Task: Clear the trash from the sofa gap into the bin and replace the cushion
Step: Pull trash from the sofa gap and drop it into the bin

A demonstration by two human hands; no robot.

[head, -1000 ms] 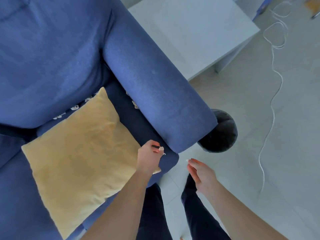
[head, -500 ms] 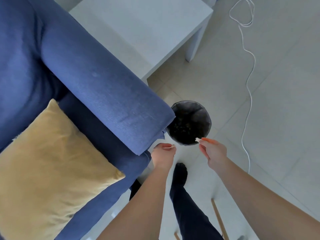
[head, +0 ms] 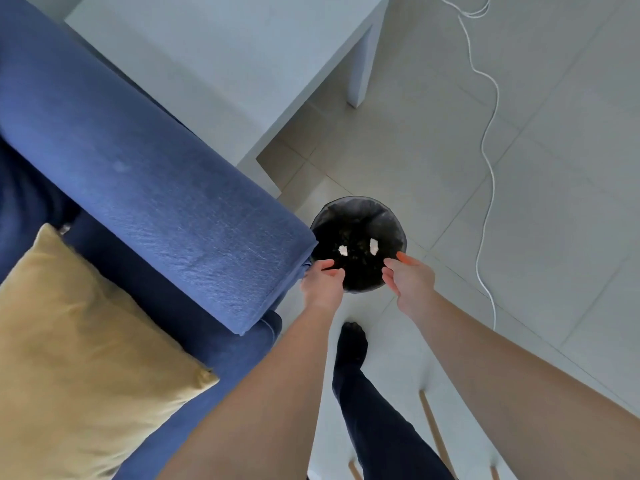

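A round black bin (head: 360, 207) stands on the floor by the end of the blue sofa's armrest (head: 145, 174). Two small white scraps of trash (head: 343, 250) (head: 373, 244) show inside the bin's mouth. My left hand (head: 322, 284) hovers over the bin's near left rim, fingers spread and empty. Over the near right rim is my right hand (head: 408, 277), also open with nothing in it. The yellow cushion (head: 79, 358) lies on the sofa seat at the lower left.
A white side table (head: 242, 57) stands beyond the armrest. A white cable (head: 488, 161) snakes across the tiled floor on the right. My dark-trousered leg and foot (head: 353, 344) are below the bin, beside wooden legs (head: 433, 431) of some furniture.
Both hands moved from the sofa's front edge to above the bin and opened. The white scraps they pinched have dropped into the bin. The view swung right.
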